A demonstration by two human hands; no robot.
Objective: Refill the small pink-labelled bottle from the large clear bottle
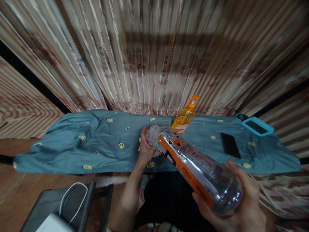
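A large clear plastic bottle with an orange label is held tilted above the cloth-covered table, its top end toward the left. My right hand is closed around its wide base. My left hand wraps round the clear narrow end; a pink tint shows there, and I cannot tell whether this is the bottle's neck or a separate clear piece. Something white lies on the cloth behind my left hand, mostly hidden. Just beyond the bottle stands a pump bottle of orange-yellow liquid.
A blue-green cloth with pineapple prints covers the table. At the right lie a black phone and a blue-framed device. A dark stool at lower left bears a white box with a cable. Striped curtains hang behind.
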